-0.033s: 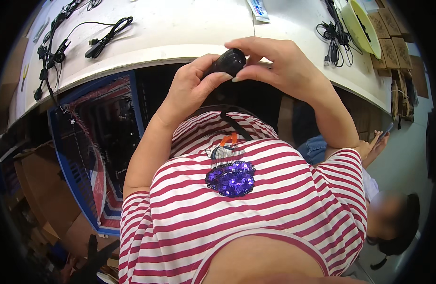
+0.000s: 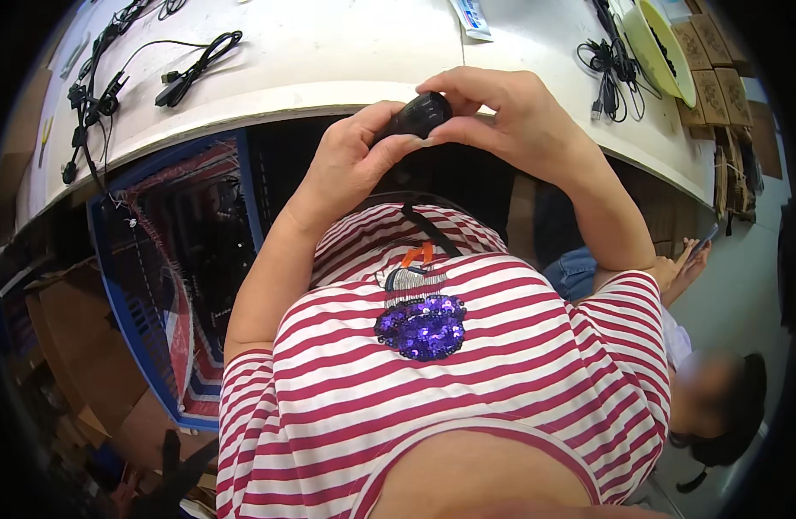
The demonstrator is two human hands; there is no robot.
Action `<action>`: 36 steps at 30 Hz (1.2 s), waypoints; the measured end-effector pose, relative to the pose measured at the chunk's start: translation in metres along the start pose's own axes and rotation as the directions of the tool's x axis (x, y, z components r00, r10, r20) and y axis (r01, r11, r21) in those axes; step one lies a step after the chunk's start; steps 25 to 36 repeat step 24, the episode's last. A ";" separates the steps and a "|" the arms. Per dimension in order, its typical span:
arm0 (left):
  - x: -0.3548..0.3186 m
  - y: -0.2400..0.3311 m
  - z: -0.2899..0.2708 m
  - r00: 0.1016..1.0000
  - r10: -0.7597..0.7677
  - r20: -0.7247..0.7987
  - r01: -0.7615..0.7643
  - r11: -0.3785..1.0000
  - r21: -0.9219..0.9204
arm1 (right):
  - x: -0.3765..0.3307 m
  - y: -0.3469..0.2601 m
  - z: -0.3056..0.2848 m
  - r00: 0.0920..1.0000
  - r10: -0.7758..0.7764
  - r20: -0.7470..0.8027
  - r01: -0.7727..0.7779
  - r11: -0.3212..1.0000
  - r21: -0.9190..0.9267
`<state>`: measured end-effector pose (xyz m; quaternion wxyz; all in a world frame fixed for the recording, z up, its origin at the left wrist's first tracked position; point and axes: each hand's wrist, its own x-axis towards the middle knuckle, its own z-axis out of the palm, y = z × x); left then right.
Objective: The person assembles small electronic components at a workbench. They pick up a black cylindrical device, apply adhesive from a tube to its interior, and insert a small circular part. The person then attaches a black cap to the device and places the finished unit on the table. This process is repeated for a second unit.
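Both hands are raised in front of my chest at the front edge of a white table [image 2: 329,52]. Between them is a small black rounded device [image 2: 419,114]. My left hand [image 2: 350,164] grips it from below and the left, with the thumb along its side. From above and the right, my right hand [image 2: 510,117] pinches its top with fingertips and thumb. The underside of the device is hidden by my fingers. A red and white striped shirt fills the lower half of the view.
Black cables [image 2: 195,65] lie on the table at left, and another cable bundle [image 2: 605,52] at right beside a yellow-green bowl [image 2: 653,39]. Brown cardboard pieces [image 2: 713,78] sit far right. A blue-edged woven sack [image 2: 182,259] stands under the table. Another person [image 2: 718,389] sits at lower right.
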<state>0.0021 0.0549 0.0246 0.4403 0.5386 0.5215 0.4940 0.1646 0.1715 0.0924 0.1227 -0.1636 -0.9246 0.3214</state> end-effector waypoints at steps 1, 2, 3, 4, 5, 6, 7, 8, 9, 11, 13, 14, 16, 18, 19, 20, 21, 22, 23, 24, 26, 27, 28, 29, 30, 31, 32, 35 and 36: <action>0.000 0.000 0.001 1.000 -0.012 0.000 0.012 1.000 0.005 | 0.001 -0.004 -0.002 0.997 0.066 0.034 -0.064 0.996 -0.061; 0.001 0.000 0.004 0.999 0.024 -0.033 -0.024 1.000 -0.002 | 0.003 -0.010 -0.004 0.989 0.132 0.064 -0.123 0.985 -0.124; 0.001 0.000 0.004 0.999 0.027 -0.042 -0.027 1.000 0.005 | 0.004 -0.013 -0.006 0.976 0.199 0.088 -0.180 0.966 -0.187; 0.001 -0.001 0.004 0.998 0.030 -0.051 -0.029 1.000 0.012 | 0.003 -0.011 -0.004 0.988 0.146 0.053 -0.139 0.983 -0.122; 0.001 -0.002 0.004 0.997 0.034 -0.063 -0.032 0.999 0.018 | 0.001 -0.007 -0.001 0.995 0.094 0.017 -0.093 0.994 -0.059; 0.001 -0.003 0.004 0.998 0.029 -0.051 -0.028 1.000 0.010 | 0.001 -0.004 0.001 0.999 0.044 -0.022 -0.044 0.999 0.002; 0.001 -0.004 0.004 0.999 0.024 -0.038 -0.024 1.000 0.003 | 0.001 -0.004 -0.001 0.999 0.053 0.002 -0.053 0.998 -0.039; 0.002 -0.004 0.003 1.000 0.019 -0.023 -0.019 1.000 -0.003 | 0.001 -0.005 -0.003 0.998 0.065 0.024 -0.063 0.995 -0.079; 0.002 -0.002 0.004 0.999 0.012 -0.035 -0.011 1.000 0.020 | 0.002 -0.006 -0.005 0.996 0.078 0.045 -0.072 0.990 -0.119; 0.001 0.003 0.005 0.998 -0.001 -0.060 0.006 0.998 0.067 | 0.003 -0.008 -0.002 0.996 0.086 0.017 -0.082 0.980 -0.183; 0.001 0.003 0.004 0.998 -0.002 -0.070 0.003 1.000 0.022 | 0.003 -0.007 0.001 0.998 0.052 -0.035 -0.057 0.987 -0.151; 0.001 0.002 0.004 0.997 0.001 -0.077 -0.001 1.000 -0.002 | 0.003 -0.005 0.003 0.997 0.015 -0.073 -0.021 0.996 -0.091; 0.001 0.002 0.003 0.995 0.037 -0.098 -0.032 0.998 0.058 | 0.004 -0.006 0.000 0.997 0.027 -0.066 -0.030 0.998 -0.047; 0.002 0.005 0.004 0.989 0.078 -0.124 -0.064 0.991 0.117 | 0.006 -0.011 -0.009 0.991 0.130 0.021 -0.128 0.988 -0.081; 0.003 0.005 0.004 0.986 0.092 -0.139 -0.076 0.990 0.119 | 0.006 -0.011 -0.008 0.993 0.120 0.015 -0.118 0.990 -0.083; 0.003 0.003 0.004 0.983 0.107 -0.152 -0.088 0.988 0.123 | 0.007 -0.011 -0.007 0.994 0.109 0.007 -0.108 0.991 -0.084; 0.003 0.003 0.004 0.979 0.121 -0.165 -0.100 0.987 0.127 | 0.008 -0.011 -0.007 0.995 0.098 -0.001 -0.098 0.992 -0.086; 0.004 0.004 0.004 0.981 0.113 -0.156 -0.092 0.986 0.136 | 0.008 -0.011 -0.007 0.997 0.069 -0.022 -0.070 0.993 -0.094; 0.004 0.005 0.003 0.983 0.104 -0.149 -0.082 0.986 0.143 | 0.008 -0.011 -0.007 0.999 0.038 -0.038 -0.042 0.994 -0.104; 0.004 0.007 0.003 0.985 0.094 -0.143 -0.073 0.986 0.150 | 0.008 -0.012 -0.008 0.998 0.008 -0.055 -0.014 0.993 -0.114; 0.004 0.007 0.003 0.985 0.094 -0.143 -0.073 0.986 0.150 | 0.008 -0.012 -0.008 0.998 0.008 -0.055 -0.014 0.993 -0.114; 0.004 0.007 0.003 0.985 0.094 -0.143 -0.073 0.986 0.150 | 0.008 -0.012 -0.008 0.998 0.008 -0.055 -0.014 0.993 -0.114; 0.004 0.007 0.003 0.985 0.094 -0.143 -0.073 0.986 0.150 | 0.008 -0.012 -0.008 0.998 0.008 -0.055 -0.014 0.993 -0.114; 0.004 0.007 0.003 0.985 0.094 -0.143 -0.073 0.986 0.150 | 0.008 -0.012 -0.008 0.998 0.008 -0.055 -0.014 0.993 -0.114; 0.004 0.007 0.003 0.985 0.094 -0.143 -0.073 0.986 0.150 | 0.008 -0.012 -0.008 0.998 0.008 -0.055 -0.014 0.993 -0.114; 0.004 0.007 0.003 0.985 0.094 -0.143 -0.073 0.986 0.150 | 0.008 -0.012 -0.008 0.998 0.008 -0.055 -0.014 0.993 -0.114; 0.004 0.007 0.003 0.985 0.094 -0.143 -0.073 0.986 0.150 | 0.008 -0.012 -0.008 0.998 0.008 -0.055 -0.014 0.993 -0.114; 0.004 0.007 0.003 0.985 0.094 -0.143 -0.073 0.986 0.150 | 0.008 -0.012 -0.008 0.998 0.008 -0.055 -0.014 0.993 -0.114; 0.004 0.007 0.003 0.985 0.094 -0.143 -0.073 0.986 0.150 | 0.008 -0.012 -0.008 0.998 0.008 -0.055 -0.014 0.993 -0.114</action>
